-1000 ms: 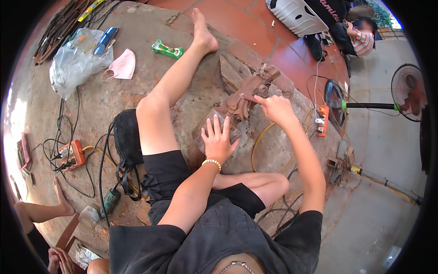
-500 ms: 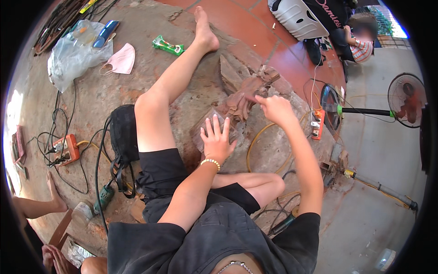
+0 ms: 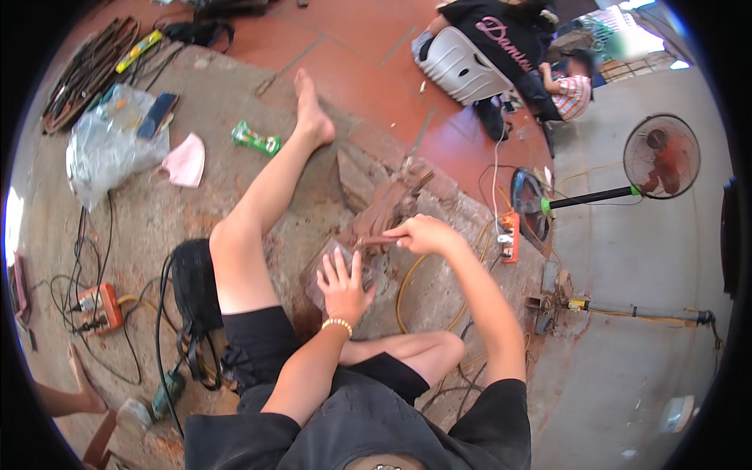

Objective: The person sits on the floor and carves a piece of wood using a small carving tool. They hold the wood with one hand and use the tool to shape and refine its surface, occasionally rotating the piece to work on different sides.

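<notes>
Fingers (image 3: 401, 232) of the right hand (image 3: 429, 235) grasp a slim brown stick (image 3: 379, 240), its tip at the carved wood (image 3: 385, 204), which lies on the concrete slab (image 3: 211, 90) beside the outstretched left leg (image 3: 249, 235), while the left hand (image 3: 345, 294), spread and gripping nothing visible, rests over the wood's near end.

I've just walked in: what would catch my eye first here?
Probably the carved-looking brown wooden piece in the middle, with the left hand spread over its near end and the right hand holding a slim brown stick against or just above it. Bright colours come next: a pink face mask at upper left and an orange power strip at far left.
</notes>
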Tool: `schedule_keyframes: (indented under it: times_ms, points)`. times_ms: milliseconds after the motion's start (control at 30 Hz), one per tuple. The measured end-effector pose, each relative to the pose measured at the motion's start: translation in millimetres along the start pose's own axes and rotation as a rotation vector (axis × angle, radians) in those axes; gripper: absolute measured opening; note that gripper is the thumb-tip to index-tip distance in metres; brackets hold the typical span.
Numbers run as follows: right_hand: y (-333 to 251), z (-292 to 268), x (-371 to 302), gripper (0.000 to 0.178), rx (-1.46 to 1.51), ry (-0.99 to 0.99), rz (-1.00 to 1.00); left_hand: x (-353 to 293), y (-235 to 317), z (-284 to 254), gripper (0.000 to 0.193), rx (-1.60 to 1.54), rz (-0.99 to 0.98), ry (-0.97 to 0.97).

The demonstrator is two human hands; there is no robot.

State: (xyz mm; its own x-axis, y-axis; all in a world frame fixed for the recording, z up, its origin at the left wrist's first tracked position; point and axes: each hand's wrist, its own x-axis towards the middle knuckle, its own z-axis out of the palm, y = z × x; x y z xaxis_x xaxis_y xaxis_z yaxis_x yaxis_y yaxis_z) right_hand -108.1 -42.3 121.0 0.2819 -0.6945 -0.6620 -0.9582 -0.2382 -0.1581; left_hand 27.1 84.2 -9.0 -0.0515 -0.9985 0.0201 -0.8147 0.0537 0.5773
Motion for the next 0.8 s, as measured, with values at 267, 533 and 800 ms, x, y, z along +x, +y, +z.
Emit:
schedule_keyframes:
  times_ms: [267,533,800]
  points:
    - [9.0,41.6,-16.0,0.038,-0.023,0.468,0.184,3.4,-2.5,-0.8,0.081,-0.015,0.018,-0.025]
    - [2.8,38.4,-14.6,0.039,-0.067,0.216,0.119,6.1,-10.4,-5.7,0.080,-0.047,0.009,-0.034]
    - [-13.7,16.2,5.2,0.033,-0.223,0.114,0.022,8.5,-14.5,-6.4,0.083,-0.077,0.012,-0.022]
